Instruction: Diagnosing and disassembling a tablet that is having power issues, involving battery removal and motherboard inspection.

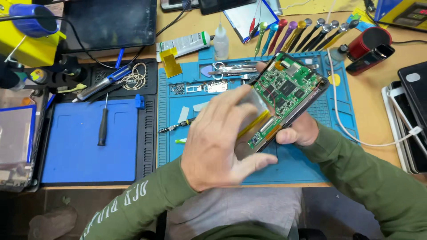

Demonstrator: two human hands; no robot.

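Observation:
An opened tablet (pixel 289 95) with its back off shows a green circuit board and a silver battery with a yellow strip. It is held tilted above the teal repair mat (pixel 311 164). My right hand (pixel 299 131) grips it from underneath at its lower right edge. My left hand (pixel 220 140) lies over the battery end with fingers spread, pressing on the battery; the fingertips are blurred.
Tweezers, scissors and small parts lie at the mat's far edge (pixel 227 71). A row of coloured screwdrivers (pixel 293 35) stands behind. A black screwdriver (pixel 103 126) lies on a blue pad at left. A white cable (pixel 356 133) and stacked tablets (pixel 411 124) are at right.

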